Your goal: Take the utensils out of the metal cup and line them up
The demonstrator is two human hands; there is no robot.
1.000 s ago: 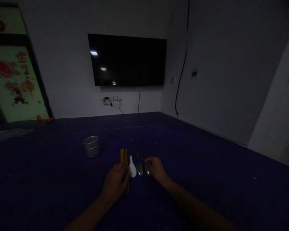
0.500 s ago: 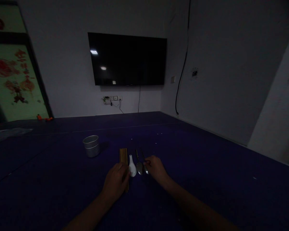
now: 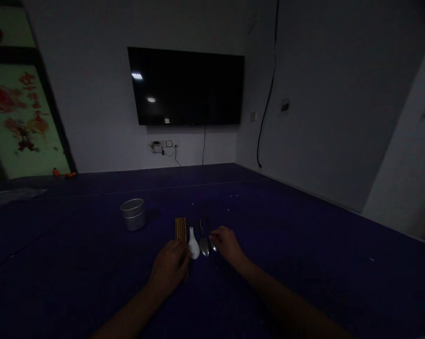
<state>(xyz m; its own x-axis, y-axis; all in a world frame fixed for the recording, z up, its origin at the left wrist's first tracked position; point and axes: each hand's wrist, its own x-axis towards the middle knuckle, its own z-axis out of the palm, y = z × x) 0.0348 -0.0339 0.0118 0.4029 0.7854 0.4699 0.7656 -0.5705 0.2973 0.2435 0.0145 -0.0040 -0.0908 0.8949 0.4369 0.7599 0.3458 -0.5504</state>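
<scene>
A bundle of brown chopsticks lies on the dark blue surface. Beside it to the right are a white ceramic spoon and two metal spoons. My left hand rests curled over the near end of the chopsticks. My right hand pinches the rightmost metal spoon near its bowl. The scene is very dim.
A small metal cup stands to the left of the utensils. A dark wall-mounted screen hangs ahead, with sockets and cables below it. A patterned door is at the far left.
My right hand has slid the rightmost metal spoon slightly left, closer to the other spoons. My left hand stays on the chopsticks.
</scene>
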